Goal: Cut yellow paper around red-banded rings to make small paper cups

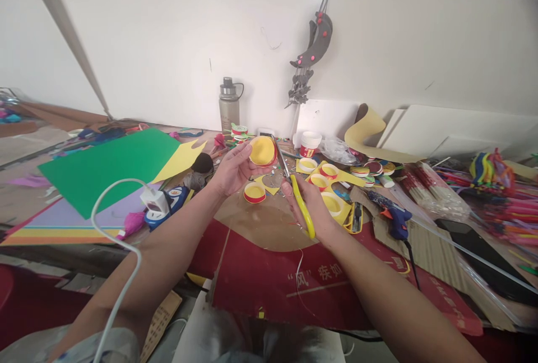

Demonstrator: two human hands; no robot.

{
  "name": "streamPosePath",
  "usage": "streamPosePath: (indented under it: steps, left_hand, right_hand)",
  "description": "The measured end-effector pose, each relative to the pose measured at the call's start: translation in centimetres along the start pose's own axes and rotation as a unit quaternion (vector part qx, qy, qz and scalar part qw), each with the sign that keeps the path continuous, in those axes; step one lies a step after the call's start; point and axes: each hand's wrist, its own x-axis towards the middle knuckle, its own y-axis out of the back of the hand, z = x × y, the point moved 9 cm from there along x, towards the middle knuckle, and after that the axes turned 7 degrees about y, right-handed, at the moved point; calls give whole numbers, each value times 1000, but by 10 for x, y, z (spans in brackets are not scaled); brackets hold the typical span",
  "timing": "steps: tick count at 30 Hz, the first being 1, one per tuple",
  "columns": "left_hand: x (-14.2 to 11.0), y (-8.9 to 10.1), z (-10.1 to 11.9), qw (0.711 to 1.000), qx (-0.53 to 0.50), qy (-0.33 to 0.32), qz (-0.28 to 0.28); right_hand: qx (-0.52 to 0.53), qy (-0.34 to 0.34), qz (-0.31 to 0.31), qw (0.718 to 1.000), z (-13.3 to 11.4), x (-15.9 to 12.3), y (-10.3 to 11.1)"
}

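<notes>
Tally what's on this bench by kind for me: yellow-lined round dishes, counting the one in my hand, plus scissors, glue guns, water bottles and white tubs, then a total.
Yellow-lined round dishes: 6
Scissors: 1
Glue gun: 1
Water bottle: 1
White tub: 1
Total: 10

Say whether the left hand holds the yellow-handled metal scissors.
No, the right hand grips the yellow-handled metal scissors; the left hand holds a round yellow piece.
</notes>
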Motion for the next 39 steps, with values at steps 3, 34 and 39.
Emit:
streamPosePath:
  steps: [3, 34, 39]
  left_hand:
    - [0, 1, 1, 1000, 7, 0, 6]
    - [6, 6, 8, 994, 90, -4, -56]
    - [7, 10, 0, 999, 28, 15, -6]
  right_hand:
    - [0, 2, -5, 1000, 0, 0, 0]
    - [-51, 45, -2, 998, -5, 3, 3]
    - [-75, 36, 13, 996, -1, 3, 4]
